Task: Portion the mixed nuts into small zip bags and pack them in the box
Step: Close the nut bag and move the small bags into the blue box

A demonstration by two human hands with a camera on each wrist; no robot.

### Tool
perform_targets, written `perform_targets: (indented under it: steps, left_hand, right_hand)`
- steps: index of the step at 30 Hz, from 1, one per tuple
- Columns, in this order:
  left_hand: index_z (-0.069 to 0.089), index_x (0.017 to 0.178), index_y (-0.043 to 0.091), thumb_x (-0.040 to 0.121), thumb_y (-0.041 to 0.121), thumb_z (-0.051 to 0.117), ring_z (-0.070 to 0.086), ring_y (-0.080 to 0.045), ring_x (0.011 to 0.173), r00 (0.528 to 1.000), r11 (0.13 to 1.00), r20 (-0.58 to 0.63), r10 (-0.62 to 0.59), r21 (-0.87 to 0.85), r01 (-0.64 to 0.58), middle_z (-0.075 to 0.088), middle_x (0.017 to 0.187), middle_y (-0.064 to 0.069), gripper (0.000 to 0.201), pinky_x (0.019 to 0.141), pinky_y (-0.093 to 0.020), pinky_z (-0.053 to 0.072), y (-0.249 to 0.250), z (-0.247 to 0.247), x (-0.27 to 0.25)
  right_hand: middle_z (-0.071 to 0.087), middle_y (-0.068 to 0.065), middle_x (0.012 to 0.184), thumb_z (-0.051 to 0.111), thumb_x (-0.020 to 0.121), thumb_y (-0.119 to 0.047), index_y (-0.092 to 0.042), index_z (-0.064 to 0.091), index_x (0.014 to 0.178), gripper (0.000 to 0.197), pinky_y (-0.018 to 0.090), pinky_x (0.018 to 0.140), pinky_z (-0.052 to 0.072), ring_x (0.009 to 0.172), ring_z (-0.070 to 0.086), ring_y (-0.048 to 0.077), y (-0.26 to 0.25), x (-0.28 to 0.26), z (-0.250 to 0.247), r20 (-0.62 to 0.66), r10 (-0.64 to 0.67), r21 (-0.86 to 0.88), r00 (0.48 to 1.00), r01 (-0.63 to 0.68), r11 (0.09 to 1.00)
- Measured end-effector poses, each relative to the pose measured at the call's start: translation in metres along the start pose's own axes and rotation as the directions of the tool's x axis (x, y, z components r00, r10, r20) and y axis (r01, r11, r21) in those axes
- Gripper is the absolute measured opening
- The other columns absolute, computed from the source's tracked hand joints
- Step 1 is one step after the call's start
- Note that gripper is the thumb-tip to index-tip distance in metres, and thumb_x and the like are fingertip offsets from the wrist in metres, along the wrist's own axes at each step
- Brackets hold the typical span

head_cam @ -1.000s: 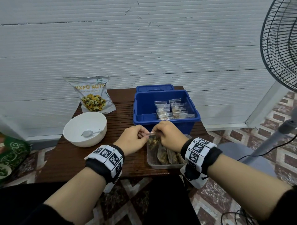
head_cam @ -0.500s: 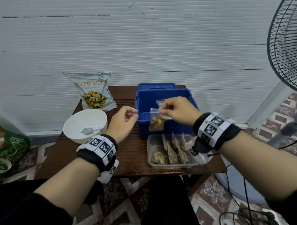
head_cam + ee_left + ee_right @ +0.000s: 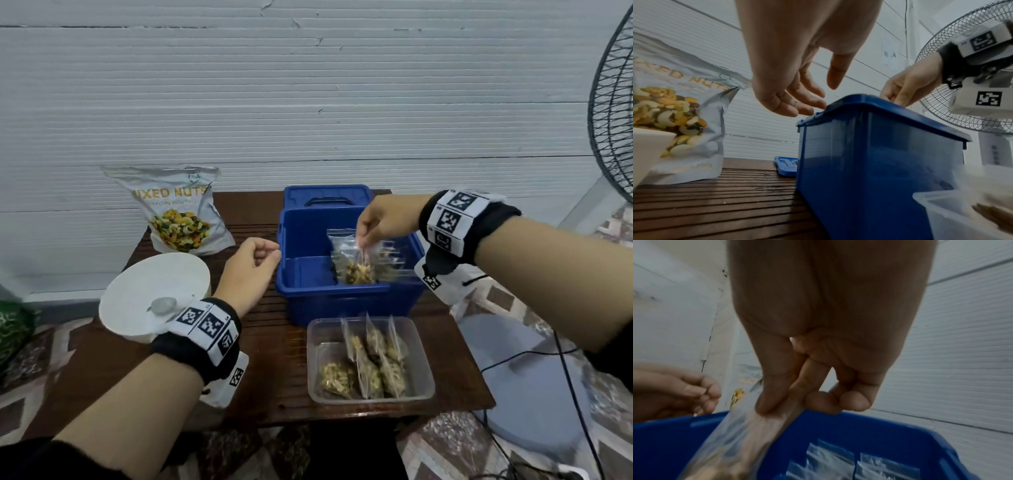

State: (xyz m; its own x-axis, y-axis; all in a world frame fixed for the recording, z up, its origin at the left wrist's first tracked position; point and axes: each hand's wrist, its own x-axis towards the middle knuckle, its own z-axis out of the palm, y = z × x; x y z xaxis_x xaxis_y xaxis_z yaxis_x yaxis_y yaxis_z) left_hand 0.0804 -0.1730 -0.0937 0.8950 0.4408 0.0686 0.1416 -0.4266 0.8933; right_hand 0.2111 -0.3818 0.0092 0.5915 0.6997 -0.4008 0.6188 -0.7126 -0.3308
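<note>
My right hand (image 3: pixel 368 236) pinches the top of a small clear zip bag of nuts (image 3: pixel 356 263) and holds it inside the open blue box (image 3: pixel 308 294), beside several packed bags (image 3: pixel 388 260). In the right wrist view thumb and forefinger (image 3: pixel 777 395) clamp the zip bag (image 3: pixel 735 443) above the blue box (image 3: pixel 838 431). My left hand (image 3: pixel 255 263) hovers with nothing in it, fingers loosely curled, just left of the box rim (image 3: pixel 879 112). A clear tray (image 3: pixel 317 363) at the table's front holds several filled bags. The mixed nuts pouch (image 3: pixel 178 212) stands at the back left.
A white bowl (image 3: pixel 137 298) with a spoon (image 3: pixel 162 305) sits left of the box. The blue lid (image 3: pixel 327 195) lies behind the box. A standing fan (image 3: pixel 613 102) and its grey base (image 3: pixel 520 387) are at the right, with a cable on the floor.
Both hands were pinching the bag over the tray. The left hand let go, and the right hand carried the bag up and back into the blue box.
</note>
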Motion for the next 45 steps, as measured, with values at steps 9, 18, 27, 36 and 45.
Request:
perform_targets:
  steps: [9,18,27,36,45]
  left_hand:
    - [0.058,0.097,0.023,0.094,0.020,0.058,0.056,-0.007,0.089,1.000,0.999,0.024,-0.006,-0.038,0.007,0.060,0.095,0.006,0.004,0.072,-0.012,0.042,0.002,0.006,0.019]
    - [0.057,0.093,0.026,0.093,0.018,0.059,0.056,-0.003,0.088,1.000,0.996,0.022,0.001,-0.087,0.000,0.060,0.094,0.008,0.008,0.076,-0.014,0.044,0.001,0.006,0.018]
    - [0.058,0.095,0.025,0.093,0.020,0.060,0.057,-0.003,0.092,1.000,0.997,0.019,0.002,-0.080,0.000,0.062,0.098,0.006,0.006,0.081,-0.017,0.046,0.002,0.004,0.014]
    - [0.059,0.098,0.021,0.093,0.020,0.061,0.056,-0.001,0.090,1.000,0.999,0.012,0.013,-0.046,-0.012,0.062,0.097,0.007,0.006,0.077,-0.012,0.044,0.002,0.004,0.012]
    - [0.059,0.100,0.020,0.092,0.023,0.062,0.055,0.001,0.089,0.999,1.000,0.034,0.014,0.000,-0.014,0.061,0.096,0.010,0.009,0.074,-0.009,0.041,0.010,0.000,0.005]
  right_hand:
    - [0.065,-0.004,0.082,0.063,0.091,-0.020,-0.021,0.068,0.088,0.006,0.029,0.078,0.045,0.074,0.055,0.011,0.009,0.046,0.011,0.325,0.051,-0.084,0.944,-0.025,0.996]
    - [0.063,-0.010,0.078,0.062,0.090,-0.014,-0.016,0.068,0.094,0.007,0.015,0.065,0.043,0.069,0.055,0.001,0.007,0.052,0.020,0.327,0.058,-0.098,0.943,-0.027,0.995]
    - [0.061,-0.018,0.068,0.059,0.091,-0.011,-0.022,0.066,0.080,0.018,0.015,0.065,0.041,0.062,0.056,-0.009,0.003,0.044,0.024,0.251,0.060,-0.093,0.966,-0.038,0.995]
    - [0.059,-0.016,0.070,0.060,0.092,-0.017,-0.021,0.066,0.080,0.014,0.017,0.060,0.040,0.065,0.052,-0.002,0.000,0.043,0.029,0.268,0.077,-0.187,0.960,-0.026,0.982]
    - [0.071,-0.014,0.082,0.068,0.086,-0.025,-0.017,0.074,0.091,0.012,0.030,0.084,0.050,0.087,0.064,0.011,-0.002,0.026,0.009,0.115,0.027,-0.045,0.993,-0.021,0.999]
